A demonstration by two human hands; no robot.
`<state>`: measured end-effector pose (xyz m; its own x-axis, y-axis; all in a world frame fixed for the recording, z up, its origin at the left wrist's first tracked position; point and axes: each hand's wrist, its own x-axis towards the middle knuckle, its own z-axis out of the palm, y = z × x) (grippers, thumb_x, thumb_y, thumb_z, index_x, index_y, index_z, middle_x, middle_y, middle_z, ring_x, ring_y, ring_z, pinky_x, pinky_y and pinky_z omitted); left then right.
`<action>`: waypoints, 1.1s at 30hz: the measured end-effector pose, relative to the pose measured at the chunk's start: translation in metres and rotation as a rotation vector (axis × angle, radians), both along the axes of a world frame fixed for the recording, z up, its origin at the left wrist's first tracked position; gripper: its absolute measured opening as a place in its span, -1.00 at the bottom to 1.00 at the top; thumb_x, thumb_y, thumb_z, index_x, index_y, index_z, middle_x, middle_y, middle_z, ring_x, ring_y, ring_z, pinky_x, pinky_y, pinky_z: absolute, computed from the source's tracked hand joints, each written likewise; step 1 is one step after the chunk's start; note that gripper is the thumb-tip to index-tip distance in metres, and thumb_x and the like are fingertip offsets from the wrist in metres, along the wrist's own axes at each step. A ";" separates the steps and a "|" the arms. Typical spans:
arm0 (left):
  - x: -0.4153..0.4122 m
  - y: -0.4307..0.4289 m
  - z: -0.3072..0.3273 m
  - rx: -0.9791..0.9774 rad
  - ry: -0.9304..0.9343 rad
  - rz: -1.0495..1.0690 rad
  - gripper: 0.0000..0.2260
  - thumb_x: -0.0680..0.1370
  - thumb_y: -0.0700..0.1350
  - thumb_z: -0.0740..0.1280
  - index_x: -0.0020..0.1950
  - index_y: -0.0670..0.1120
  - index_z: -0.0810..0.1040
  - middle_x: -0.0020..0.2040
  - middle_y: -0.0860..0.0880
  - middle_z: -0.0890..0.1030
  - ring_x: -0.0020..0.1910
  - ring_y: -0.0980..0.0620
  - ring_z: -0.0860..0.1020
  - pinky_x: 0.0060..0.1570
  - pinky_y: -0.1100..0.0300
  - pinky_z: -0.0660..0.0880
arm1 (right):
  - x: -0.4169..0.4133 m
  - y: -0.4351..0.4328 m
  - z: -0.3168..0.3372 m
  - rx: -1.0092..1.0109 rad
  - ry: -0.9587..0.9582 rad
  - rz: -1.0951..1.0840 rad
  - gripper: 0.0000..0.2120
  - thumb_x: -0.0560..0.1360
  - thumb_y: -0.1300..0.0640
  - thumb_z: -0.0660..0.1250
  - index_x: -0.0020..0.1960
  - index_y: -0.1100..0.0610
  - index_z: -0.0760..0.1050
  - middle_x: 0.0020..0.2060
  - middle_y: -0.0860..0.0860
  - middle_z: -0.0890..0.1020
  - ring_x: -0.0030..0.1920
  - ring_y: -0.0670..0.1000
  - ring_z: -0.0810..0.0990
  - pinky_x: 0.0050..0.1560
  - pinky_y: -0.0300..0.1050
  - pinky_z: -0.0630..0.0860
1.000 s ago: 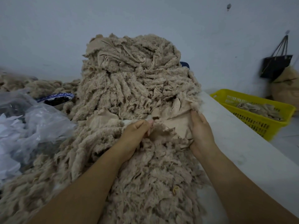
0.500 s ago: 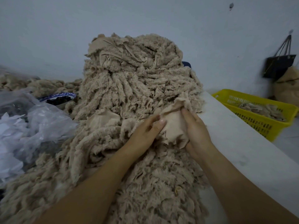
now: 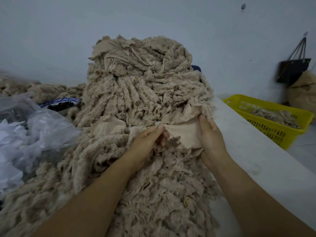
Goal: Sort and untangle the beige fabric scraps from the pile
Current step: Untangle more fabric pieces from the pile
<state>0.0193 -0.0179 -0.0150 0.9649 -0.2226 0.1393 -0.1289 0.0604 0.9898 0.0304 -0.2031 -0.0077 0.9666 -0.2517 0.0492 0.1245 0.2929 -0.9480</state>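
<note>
Beige scrap (image 3: 186, 133), pinched by left hand (image 3: 147, 142), gripped by right hand (image 3: 212, 139) (atop pile (image 3: 140, 86))

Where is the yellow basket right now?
Head view, far right: the yellow basket sits right of the table, below the hanging black bag.

The beige scrap (image 3: 186, 132), a bunched wad half a second ago, is now pulled out flat. The left grip (image 3: 147, 144) has drawn back to the left, pinching its frayed edge, and the right grip (image 3: 212, 139) has shifted right, holding the opposite edge.
</note>
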 end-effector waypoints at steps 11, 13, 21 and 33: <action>0.013 0.027 0.000 -0.019 0.104 0.580 -0.50 0.67 0.19 0.10 -0.23 -0.08 0.62 -0.42 0.04 0.59 -0.56 0.16 0.48 -0.61 0.36 0.35 | -0.001 -0.014 0.013 -0.051 -0.114 -0.290 -0.60 0.65 -0.10 0.16 0.41 0.04 0.43 0.30 0.00 0.56 0.27 0.01 0.54 0.32 0.09 0.49; 0.007 0.013 -0.004 0.279 0.043 0.460 -0.41 0.63 0.32 0.03 -0.25 -0.01 0.67 -0.27 0.06 0.68 -0.42 0.24 0.56 -0.46 0.38 0.42 | -0.001 -0.009 0.003 -0.221 -0.110 -0.242 -0.74 0.66 -0.05 0.16 0.24 -0.01 0.53 0.14 -0.05 0.62 0.17 0.01 0.57 0.17 0.00 0.53; -0.003 -0.014 0.010 0.610 -0.507 0.039 -0.60 0.53 0.31 0.17 -0.06 0.06 0.65 -0.06 0.21 0.61 0.01 0.23 0.53 0.02 0.30 0.45 | -0.019 0.018 0.006 -0.412 -0.289 -0.026 -0.72 0.66 0.06 0.19 -0.17 -0.13 0.55 -0.31 -0.28 0.64 -0.33 -0.30 0.57 -0.39 -0.43 0.44; 0.009 -0.002 0.032 -0.646 0.249 0.187 -0.77 0.69 -0.05 0.17 0.06 -0.16 0.54 -0.30 -0.09 0.67 -0.47 0.07 0.60 -0.32 0.30 0.61 | -0.011 0.015 -0.010 -1.011 -0.197 0.183 -0.85 0.62 0.08 0.26 -0.13 0.00 0.43 -0.33 -0.06 0.48 -0.41 -0.15 0.40 -0.41 -0.23 0.26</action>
